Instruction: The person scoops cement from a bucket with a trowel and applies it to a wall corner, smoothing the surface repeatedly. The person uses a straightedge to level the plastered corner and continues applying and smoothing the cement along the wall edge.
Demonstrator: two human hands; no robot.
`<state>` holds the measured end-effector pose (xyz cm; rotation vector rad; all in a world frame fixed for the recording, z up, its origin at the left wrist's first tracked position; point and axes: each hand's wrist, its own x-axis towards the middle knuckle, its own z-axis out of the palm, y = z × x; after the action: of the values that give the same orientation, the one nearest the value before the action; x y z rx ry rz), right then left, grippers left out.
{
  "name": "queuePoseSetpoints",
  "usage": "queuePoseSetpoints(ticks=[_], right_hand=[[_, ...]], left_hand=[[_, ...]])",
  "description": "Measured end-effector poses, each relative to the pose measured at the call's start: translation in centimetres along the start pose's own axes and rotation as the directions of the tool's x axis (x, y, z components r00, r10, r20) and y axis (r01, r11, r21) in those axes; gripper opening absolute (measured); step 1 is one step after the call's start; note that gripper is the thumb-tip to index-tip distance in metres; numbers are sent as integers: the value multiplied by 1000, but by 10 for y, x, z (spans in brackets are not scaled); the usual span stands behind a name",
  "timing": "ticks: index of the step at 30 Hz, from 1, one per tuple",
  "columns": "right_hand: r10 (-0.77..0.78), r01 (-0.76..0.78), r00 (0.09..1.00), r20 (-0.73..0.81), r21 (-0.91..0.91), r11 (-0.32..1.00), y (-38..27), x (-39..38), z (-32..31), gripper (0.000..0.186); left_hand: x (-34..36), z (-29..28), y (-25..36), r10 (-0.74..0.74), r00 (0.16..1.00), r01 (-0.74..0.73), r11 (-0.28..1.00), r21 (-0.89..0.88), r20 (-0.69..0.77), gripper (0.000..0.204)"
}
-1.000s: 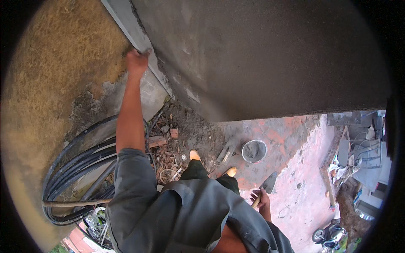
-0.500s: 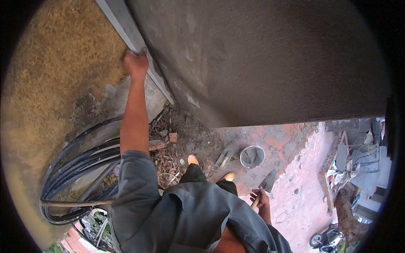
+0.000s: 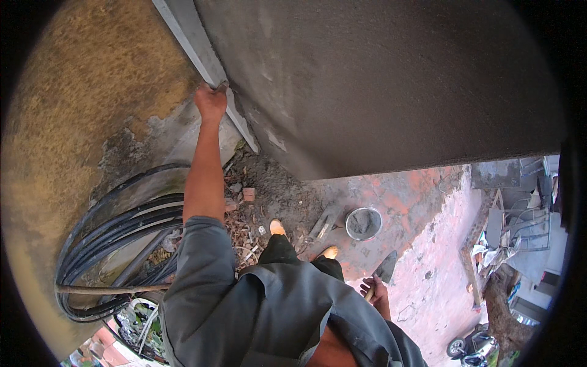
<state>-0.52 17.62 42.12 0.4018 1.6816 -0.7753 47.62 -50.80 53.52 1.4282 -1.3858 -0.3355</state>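
My left hand (image 3: 211,103) reaches far up and is closed round a long grey straightedge bar (image 3: 183,33). The bar stands slanted in the corner, along the left edge of a wall coated in dark grey mortar (image 3: 379,85). Low on the right, my right hand (image 3: 376,292) grips a pointed trowel (image 3: 386,268) by its wooden handle. The trowel's grey blade points up and to the right, away from my body. A bucket (image 3: 364,223) holding grey mortar stands on the ground beyond the trowel.
Coiled black pipe (image 3: 116,244) leans by the stained yellow wall (image 3: 73,128) at left. Rubble with broken brick (image 3: 249,194) lies at the wall's foot. A mortar-smeared board (image 3: 324,223) lies near my feet. A tree trunk (image 3: 504,306) and a motorbike (image 3: 471,348) are at right.
My left hand and the bar appear slightly farther right, with the hand a little lower. The trowel in my right hand has shifted slightly left and down.
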Motion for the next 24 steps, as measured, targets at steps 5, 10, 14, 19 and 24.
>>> queuePoseSetpoints(ticks=[5, 10, 14, 19, 24], right_hand=[[-46, 47, 999, 25, -16, 999, -17, -1, -1, 49], [-107, 106, 994, 37, 25, 994, -29, -4, 14, 46], [-90, 90, 994, 57, 8, 996, -22, -8, 21, 45], [-32, 33, 997, 67, -13, 999, -22, -5, 19, 44], [-62, 62, 998, 14, -37, 997, -29, -6, 9, 44]], left_hand=[[42, -30, 49, 83, 995, -73, 981, 179, -51, 32], [21, -18, 46, -31, 999, 35, 953, 300, -17, 31], [-39, 5, 27, -17, 999, 15, 998, 62, 33, 30], [-23, -7, 61, 20, 1000, -21, 997, 70, 11, 30], [39, -43, 100, 21, 998, -7, 972, 236, -56, 35]])
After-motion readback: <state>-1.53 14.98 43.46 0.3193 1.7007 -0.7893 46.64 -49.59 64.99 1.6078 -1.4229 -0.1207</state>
